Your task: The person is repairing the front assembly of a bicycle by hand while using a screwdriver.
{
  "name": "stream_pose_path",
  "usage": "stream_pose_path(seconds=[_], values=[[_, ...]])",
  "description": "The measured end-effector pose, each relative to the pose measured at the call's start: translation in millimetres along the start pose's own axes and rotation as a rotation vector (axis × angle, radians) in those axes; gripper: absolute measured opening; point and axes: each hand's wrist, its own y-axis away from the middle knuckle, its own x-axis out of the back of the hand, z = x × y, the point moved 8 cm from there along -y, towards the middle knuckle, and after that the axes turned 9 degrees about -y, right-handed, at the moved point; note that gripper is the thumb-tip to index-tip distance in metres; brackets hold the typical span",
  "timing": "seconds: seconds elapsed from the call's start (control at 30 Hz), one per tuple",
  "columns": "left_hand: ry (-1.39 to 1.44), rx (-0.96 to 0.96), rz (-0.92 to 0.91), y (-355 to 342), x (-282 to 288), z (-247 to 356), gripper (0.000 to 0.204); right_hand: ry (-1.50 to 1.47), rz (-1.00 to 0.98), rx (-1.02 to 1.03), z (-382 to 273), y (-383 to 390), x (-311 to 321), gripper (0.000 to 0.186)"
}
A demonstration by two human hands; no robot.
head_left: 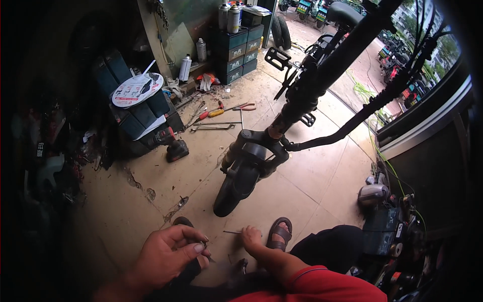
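Observation:
My left hand [178,249] is raised at the lower middle, fingertips pinched on a small dark piece that is hard to make out. My right hand [251,236] reaches down to the tiled floor beside my sandalled foot [279,232], its fingers closed at the end of a thin metal rod [232,231]. Just beyond both hands stands the black front wheel [229,194] of a bike, its fork [274,158] and dark frame [319,65] rising toward the upper right, with a pedal [278,58] at the side.
A cordless drill [176,150], pliers [244,107], screwdrivers and wrenches [211,127] lie on the floor. Dark batteries [234,63], spray cans [185,68] and a round card [137,89] on more batteries sit left. Clutter [382,231] lines the right wall; parked scooters [390,68] are outside.

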Motion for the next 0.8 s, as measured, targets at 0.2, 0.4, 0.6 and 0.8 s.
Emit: stream_pose_path(seconds=[0.2, 0.4, 0.6, 0.8], values=[[0.107, 0.048, -0.159, -35.1, 23.1, 1.7, 0.018, -0.073, -0.097, -0.031, 30.1, -26.1, -11.2, 0.025], [-0.018, 0.053, -0.312, -108.4, 42.5, 22.5, 0.019, -0.717, -0.240, -0.580, 45.3, -7.5, 11.3, 0.051], [-0.239, -0.099, -0.375, -174.5, 25.0, 54.5, 0.019, -1.555, 0.252, -1.128, 37.4, 29.4, 7.2, 0.031], [-0.317, -0.297, -0.336, -197.9, 4.9, 66.0, 0.018, -2.221, 0.662, -0.983, -6.5, 31.5, 58.8, 0.015]])
